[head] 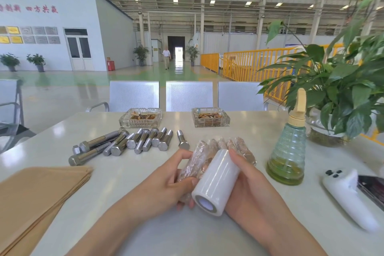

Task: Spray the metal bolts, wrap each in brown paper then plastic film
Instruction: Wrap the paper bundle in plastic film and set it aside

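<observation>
As the left hand [166,181] grips a papered bolt [194,164], the right hand [247,176], fingers curled round the film roll [216,181] beside it, is apparently mid film-wrap, needing another turn.

A cluster of bare steel bolts [124,144] lies on the table, hex heads mostly toward the near edge, with one bolt [182,139] just apart on their right. Beside it, wrapped bolts [242,148] glint under film in a row. A half-wrapped bolt [193,164] and a white roll of plastic film [216,183] are held above the table, touching. Brown paper sheets [37,195] are stacked at the left; the green spray bottle [287,151] stands upright on the right.
</observation>
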`<state>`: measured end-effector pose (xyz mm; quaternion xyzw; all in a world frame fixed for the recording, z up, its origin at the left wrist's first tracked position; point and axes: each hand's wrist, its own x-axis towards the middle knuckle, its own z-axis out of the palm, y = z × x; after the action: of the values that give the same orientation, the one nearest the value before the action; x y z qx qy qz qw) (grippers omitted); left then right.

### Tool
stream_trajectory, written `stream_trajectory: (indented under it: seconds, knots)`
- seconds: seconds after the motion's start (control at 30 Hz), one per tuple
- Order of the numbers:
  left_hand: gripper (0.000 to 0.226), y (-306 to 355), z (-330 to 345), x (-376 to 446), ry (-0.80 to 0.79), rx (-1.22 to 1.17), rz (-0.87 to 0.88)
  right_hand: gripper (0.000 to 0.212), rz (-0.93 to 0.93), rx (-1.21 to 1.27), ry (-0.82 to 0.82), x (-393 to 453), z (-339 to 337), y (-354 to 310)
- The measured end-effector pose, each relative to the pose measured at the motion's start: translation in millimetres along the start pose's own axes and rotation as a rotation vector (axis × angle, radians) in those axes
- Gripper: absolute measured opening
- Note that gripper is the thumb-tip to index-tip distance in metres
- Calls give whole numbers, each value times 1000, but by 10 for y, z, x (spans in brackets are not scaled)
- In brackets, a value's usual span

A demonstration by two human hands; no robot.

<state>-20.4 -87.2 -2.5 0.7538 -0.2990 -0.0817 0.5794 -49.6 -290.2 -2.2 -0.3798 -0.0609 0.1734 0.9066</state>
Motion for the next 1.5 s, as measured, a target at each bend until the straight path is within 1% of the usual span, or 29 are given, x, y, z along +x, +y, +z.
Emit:
stream_trajectory:
  seconds: [0.13,0.3,0.37,0.4,0.47,0.53,0.6,0.7,0.87,0.93,1.0,1.07,1.17,1.23,1.33,1.4,1.47,1.5]
  knots:
    - [36,-65,37,44,45,131,15,52,-4,5,-73,-3,-29,16]
    - [39,-97,63,82,102,397,77,48,-49,33,50,0,-31,6]
    - [38,-106,78,66,106,442,79,48,-56,36,65,-5,-21,-1]
    - [34,-96,93,55,100,429,71,49,-56,33,56,-7,-16,-5]
    - [15,-47,128,45,76,243,14,54,-63,23,53,-10,-16,-9]
    - [30,-25,93,61,80,51,-73,60,-77,31,63,6,-18,-9]
    - [35,-26,36,66,73,-54,-111,62,-82,41,70,6,-14,-13]
    - [34,-30,-15,57,61,-113,-96,62,-102,8,117,13,-33,-33]
    - [24,-32,42,96,148,-98,-76,62,-76,-34,123,19,-1,-2]
    - [29,-73,66,111,178,-33,-83,59,-75,-45,146,17,14,5]
    - [25,-132,74,116,232,160,-80,57,-74,-75,186,17,11,14]
    - [21,-149,85,110,251,339,-43,57,-64,-109,203,25,-2,27]
    - [29,-120,120,109,285,392,1,59,-69,-136,185,50,38,47]
    - [35,-107,141,105,279,440,10,63,-71,-149,186,66,40,77]
    - [31,-97,123,68,267,485,-17,57,-69,-287,138,70,-11,129]
    - [27,-78,71,49,276,398,-39,50,-75,-275,109,83,-36,128]
    - [29,-30,61,48,274,140,-63,40,-104,-241,187,119,-25,78]
    - [37,-16,61,53,269,37,-74,39,-127,-235,240,136,-15,52]
